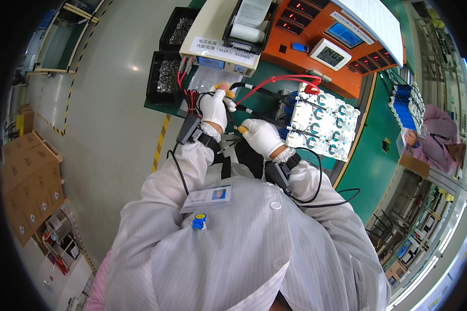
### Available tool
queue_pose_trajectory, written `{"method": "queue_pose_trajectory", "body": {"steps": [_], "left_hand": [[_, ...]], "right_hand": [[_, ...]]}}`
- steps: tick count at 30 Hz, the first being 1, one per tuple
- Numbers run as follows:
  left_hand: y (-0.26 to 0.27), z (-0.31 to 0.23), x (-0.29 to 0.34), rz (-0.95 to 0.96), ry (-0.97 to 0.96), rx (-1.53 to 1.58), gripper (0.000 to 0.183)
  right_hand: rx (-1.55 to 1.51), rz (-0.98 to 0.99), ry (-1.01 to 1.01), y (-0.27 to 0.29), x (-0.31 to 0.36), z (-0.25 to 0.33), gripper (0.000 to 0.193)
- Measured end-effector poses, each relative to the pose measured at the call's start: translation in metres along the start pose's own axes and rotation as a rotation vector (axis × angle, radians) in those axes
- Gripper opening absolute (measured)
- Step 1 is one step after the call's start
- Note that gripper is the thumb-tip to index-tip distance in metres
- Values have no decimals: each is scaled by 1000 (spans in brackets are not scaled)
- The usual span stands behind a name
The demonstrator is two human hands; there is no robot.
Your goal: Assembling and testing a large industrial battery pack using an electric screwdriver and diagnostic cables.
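My left hand (213, 109), in a white glove with orange-yellow fingertips, is closed at the ends of black cables (253, 91) beside a clear plastic sheet. My right hand (263, 137), gloved the same way, is closed in a pinch near thin dark leads; what its fingertips hold is too small to make out. To its right stands a battery pack (324, 124) with a white top plate, blue cells and black wires. A red cable (275, 79) arches from near my left hand to a red clamp (312, 86) at the pack's far edge.
Two black bins (167, 78) of small metal parts stand at the left bench edge. Behind are a cream tester (218, 49), a label printer (249, 26) and an orange instrument console (296, 46). At right, a person in pink (441, 129) sits near another blue pack (407, 109).
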State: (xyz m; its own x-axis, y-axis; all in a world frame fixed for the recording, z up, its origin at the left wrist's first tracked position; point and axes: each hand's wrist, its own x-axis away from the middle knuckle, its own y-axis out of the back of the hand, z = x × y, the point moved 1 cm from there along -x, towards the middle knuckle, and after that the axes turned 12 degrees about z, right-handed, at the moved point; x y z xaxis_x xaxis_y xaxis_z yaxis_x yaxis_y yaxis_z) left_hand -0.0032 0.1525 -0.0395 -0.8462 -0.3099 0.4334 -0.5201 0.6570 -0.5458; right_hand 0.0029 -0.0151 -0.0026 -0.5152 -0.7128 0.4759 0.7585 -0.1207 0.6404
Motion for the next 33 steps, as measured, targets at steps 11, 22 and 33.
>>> {"method": "queue_pose_trajectory", "body": {"steps": [11,22,33], "left_hand": [[14,11,-6,-202,52,43,20],[11,12,-4,-217,47,50,30],[14,9,-1,-193,61,88,17]], "right_hand": [[10,-17,32,3,7,6,20],[-1,-159,81,-6,11,1,17],[-1,-102,94,-2,11,-1,18]]}}
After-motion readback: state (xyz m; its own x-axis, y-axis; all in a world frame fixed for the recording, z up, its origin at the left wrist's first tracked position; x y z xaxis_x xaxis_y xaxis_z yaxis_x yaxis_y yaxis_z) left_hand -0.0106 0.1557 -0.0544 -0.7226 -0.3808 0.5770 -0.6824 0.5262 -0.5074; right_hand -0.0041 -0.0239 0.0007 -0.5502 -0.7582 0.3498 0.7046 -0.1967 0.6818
